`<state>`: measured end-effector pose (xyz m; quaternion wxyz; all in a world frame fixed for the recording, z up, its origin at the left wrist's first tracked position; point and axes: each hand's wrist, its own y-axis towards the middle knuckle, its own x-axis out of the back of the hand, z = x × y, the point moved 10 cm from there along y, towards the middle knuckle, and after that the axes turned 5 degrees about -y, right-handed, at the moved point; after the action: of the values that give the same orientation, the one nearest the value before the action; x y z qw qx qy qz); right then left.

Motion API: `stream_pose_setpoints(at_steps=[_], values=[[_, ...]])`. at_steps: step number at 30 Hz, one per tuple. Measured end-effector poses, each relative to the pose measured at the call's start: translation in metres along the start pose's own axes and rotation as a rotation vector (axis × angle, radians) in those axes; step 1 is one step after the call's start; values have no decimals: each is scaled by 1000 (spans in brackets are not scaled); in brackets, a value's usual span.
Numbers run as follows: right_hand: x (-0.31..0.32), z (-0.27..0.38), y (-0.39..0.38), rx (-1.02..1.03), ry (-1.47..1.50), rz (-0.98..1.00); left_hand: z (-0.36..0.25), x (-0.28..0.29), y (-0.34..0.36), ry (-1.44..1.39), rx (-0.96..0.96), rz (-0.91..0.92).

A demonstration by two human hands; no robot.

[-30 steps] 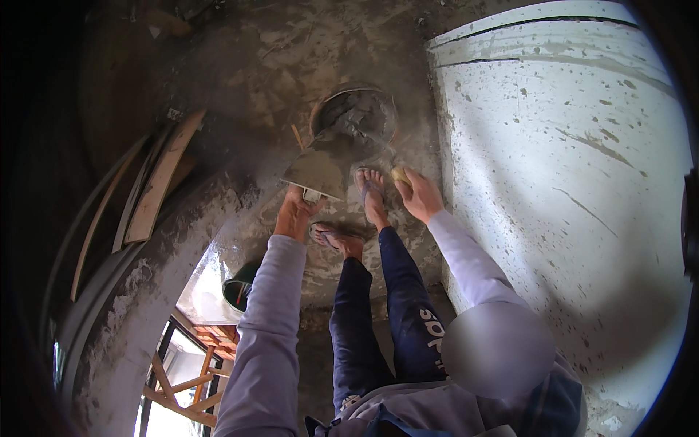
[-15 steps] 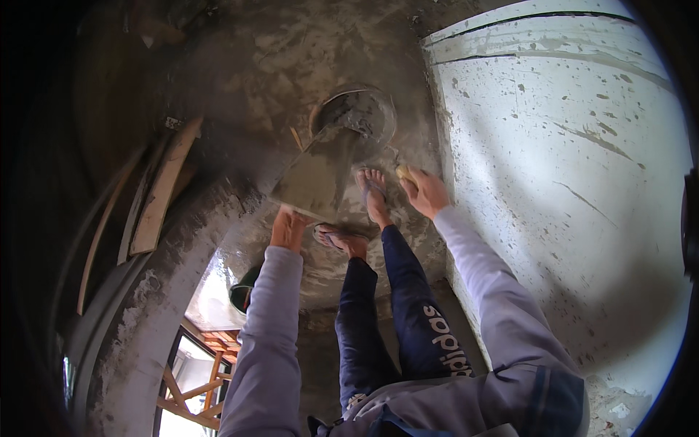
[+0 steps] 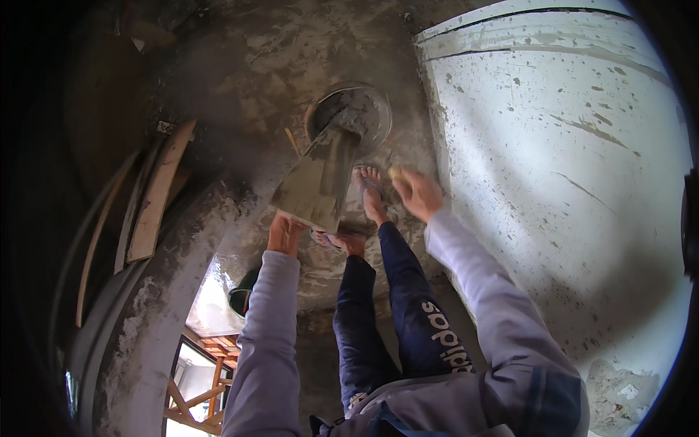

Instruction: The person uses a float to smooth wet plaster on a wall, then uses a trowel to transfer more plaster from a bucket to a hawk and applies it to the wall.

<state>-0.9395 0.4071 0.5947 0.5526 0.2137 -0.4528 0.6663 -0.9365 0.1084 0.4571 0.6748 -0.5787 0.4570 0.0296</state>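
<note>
Tan planks (image 3: 162, 197) lean at my far left, well apart from the hands, while a dark green bucket (image 3: 242, 295) sits just beside the left sleeve (image 3: 271, 320) in my view; an elbow swung wide might knock it if it is as near as it looks. I see the left hand (image 3: 285, 233) gripping the flat board (image 3: 314, 182) at its near edge, some fingers hidden beneath. The far end lies over the round tub (image 3: 389, 120) of wet grey mix (image 3: 353, 109); whether it touches the rim, I cannot tell. With one hand bearing one end, I judge that a load set far out could tip it and spill onto the sandalled feet (image 3: 370, 192). The right hand (image 3: 421, 195) is closed round a yellowish handle (image 3: 396, 173) whose working end I cannot make out, so a low stroke could graze those toes. Rightmost, the spattered white panel (image 3: 546, 146) leaves little room: a careless sweep might scrape knuckles there.
</note>
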Motion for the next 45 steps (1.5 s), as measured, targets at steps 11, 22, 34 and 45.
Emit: stream_pose_setpoints(at_steps=[11,22,34,45], values=[[50,98,-80,216,86,68,-31,25,20,424,-89,265],[40,66,-43,164,97,-56,-29,21,-9,194,-150,31],[38,-8,-21,-47,-209,-29,-3,-80,-34,-442,230,-51],[147,98,-55,315,-319,8,-21,-84,-21,-455,305,-213]])
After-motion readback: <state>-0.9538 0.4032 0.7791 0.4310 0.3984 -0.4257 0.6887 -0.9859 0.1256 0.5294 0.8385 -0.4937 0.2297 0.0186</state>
